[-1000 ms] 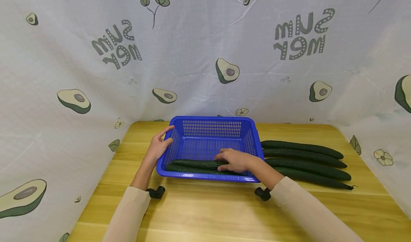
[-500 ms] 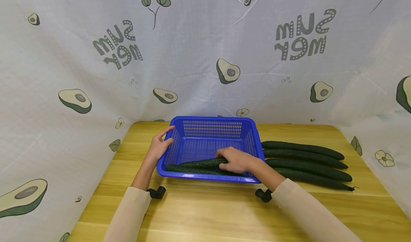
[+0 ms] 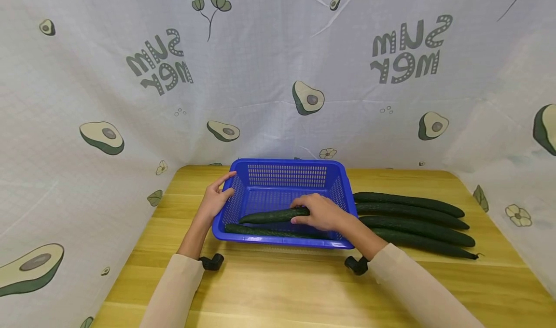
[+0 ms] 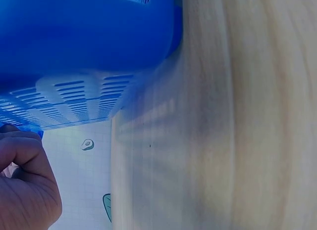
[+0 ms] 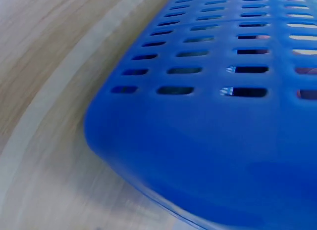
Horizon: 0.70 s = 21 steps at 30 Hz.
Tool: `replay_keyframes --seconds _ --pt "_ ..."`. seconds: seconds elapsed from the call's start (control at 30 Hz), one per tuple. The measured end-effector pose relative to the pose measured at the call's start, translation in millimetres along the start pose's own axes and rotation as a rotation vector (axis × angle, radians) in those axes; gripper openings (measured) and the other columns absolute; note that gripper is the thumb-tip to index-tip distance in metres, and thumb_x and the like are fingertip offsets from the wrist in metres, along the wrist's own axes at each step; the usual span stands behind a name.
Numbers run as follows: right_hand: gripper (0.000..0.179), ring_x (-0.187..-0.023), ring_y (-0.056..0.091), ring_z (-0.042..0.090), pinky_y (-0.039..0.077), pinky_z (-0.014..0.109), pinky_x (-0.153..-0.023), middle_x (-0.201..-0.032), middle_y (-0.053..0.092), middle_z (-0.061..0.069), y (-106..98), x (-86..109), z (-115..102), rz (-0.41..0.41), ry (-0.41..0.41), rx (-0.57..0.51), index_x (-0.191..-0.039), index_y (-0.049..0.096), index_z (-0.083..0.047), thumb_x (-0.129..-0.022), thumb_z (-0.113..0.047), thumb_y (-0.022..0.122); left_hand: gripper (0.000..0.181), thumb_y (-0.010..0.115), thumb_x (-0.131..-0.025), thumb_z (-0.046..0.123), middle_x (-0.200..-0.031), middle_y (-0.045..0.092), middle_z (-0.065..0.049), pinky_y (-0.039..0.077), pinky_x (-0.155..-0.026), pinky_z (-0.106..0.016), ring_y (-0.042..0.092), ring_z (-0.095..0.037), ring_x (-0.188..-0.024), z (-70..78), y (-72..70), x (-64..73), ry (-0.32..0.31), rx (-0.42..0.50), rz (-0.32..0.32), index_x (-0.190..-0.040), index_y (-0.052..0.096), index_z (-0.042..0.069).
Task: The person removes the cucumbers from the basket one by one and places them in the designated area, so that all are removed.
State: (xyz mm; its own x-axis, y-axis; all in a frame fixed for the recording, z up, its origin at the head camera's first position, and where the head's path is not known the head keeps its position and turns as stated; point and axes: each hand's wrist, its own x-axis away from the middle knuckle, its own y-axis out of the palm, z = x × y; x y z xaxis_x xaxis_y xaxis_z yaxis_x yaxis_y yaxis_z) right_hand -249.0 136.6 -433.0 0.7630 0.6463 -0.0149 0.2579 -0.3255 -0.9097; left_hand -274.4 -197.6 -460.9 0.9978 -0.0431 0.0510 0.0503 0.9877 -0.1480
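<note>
A blue plastic basket [image 3: 284, 241] with slotted walls sits on the table. My left hand [image 3: 215, 197] holds its left rim, the thumb and forefinger over the edge; in the left wrist view the hand [image 4: 25, 185] shows curled fingers beside the slotted wall. Inside the basket, my right hand [image 3: 319, 213] grips a long dark green cucumber [image 3: 269, 216] near its right part, its left end pointing left. Another cucumber [image 3: 260, 231] lies along the basket's front wall. The right wrist view shows only the basket's outer wall [image 5: 188, 126], with my right hand mostly hidden behind it.
Right of the basket, several cucumbers [image 3: 417, 225] lie side by side on the wooden table [image 3: 269, 284]. A white curtain [image 3: 260, 77] printed with avocados hangs behind and at both sides. Black wrist-camera mounts [image 3: 212, 261] sit below the wrists.
My right hand has lifted the rear cucumber and shifted it slightly back, away from the one along the front wall. A gap now shows between them. My left hand has stayed on the rim.
</note>
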Motion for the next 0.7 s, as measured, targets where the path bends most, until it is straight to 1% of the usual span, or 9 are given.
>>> replay_keyframes --seconds 0.1,0.2,0.3,0.43,0.6,0.7 --pt "0.037 -0.114 0.069 0.026 0.059 0.043 -0.087 -0.128 0.072 0.004 -3.4 1.9 -0.7 0.045 -0.014 -0.004 -0.128 0.071 -0.017 -0.097 -0.037 0.071 0.059 0.058 -0.096 0.008 -0.128 0.064 -0.029 0.057 -0.057 -0.028 0.065 -0.015 -0.062 -0.1 0.5 0.4 -0.001 0.008 0.002 -0.153 0.052 0.024" --pt "0.039 -0.119 0.068 0.027 0.058 0.046 -0.089 -0.131 0.071 0.004 -8.0 4.3 -1.5 0.091 -0.018 -0.018 -0.131 0.070 -0.017 -0.097 -0.035 0.070 0.058 0.058 -0.096 0.008 -0.126 0.065 -0.029 0.057 -0.057 -0.027 0.065 -0.013 -0.061 0.2 1.5 1.0 0.002 0.002 0.010 -0.151 0.054 0.024" --pt "0.040 -0.121 0.067 0.028 0.058 0.047 -0.091 -0.132 0.070 0.004 -13.6 7.6 -2.3 0.126 -0.020 -0.025 -0.133 0.069 -0.019 -0.097 -0.035 0.070 0.057 0.059 -0.095 0.008 -0.124 0.066 -0.027 0.056 -0.057 -0.025 0.064 -0.011 -0.060 1.6 2.7 2.1 0.011 -0.015 0.019 -0.150 0.055 0.025" --pt "0.040 -0.121 0.066 0.027 0.057 0.047 -0.091 -0.132 0.070 0.002 -21.4 11.5 -3.6 0.146 -0.014 -0.029 -0.133 0.069 -0.020 -0.097 -0.035 0.071 0.058 0.059 -0.095 0.009 -0.125 0.067 -0.026 0.057 -0.057 -0.026 0.065 -0.011 -0.061 1.7 3.1 2.3 0.013 -0.021 0.018 -0.150 0.055 0.025" --pt "0.040 -0.125 0.065 0.028 0.056 0.051 -0.097 -0.133 0.070 0.002 -32.8 19.0 -4.6 0.176 -0.006 -0.013 -0.133 0.069 -0.020 -0.096 -0.037 0.072 0.058 0.059 -0.095 0.009 -0.124 0.068 -0.027 0.059 -0.058 -0.030 0.070 -0.014 -0.067 1.2 1.7 1.1 -0.005 -0.013 0.015 -0.150 0.055 0.027" --pt "0.041 -0.125 0.064 0.030 0.054 0.053 -0.099 -0.133 0.070 0.004 -40.4 24.7 -3.9 0.203 -0.012 -0.001 -0.133 0.069 -0.018 -0.096 -0.036 0.073 0.058 0.059 -0.094 0.010 -0.124 0.068 -0.026 0.060 -0.058 -0.031 0.070 -0.015 -0.067 1.3 1.5 0.6 -0.008 -0.024 0.020 -0.150 0.054 0.027"
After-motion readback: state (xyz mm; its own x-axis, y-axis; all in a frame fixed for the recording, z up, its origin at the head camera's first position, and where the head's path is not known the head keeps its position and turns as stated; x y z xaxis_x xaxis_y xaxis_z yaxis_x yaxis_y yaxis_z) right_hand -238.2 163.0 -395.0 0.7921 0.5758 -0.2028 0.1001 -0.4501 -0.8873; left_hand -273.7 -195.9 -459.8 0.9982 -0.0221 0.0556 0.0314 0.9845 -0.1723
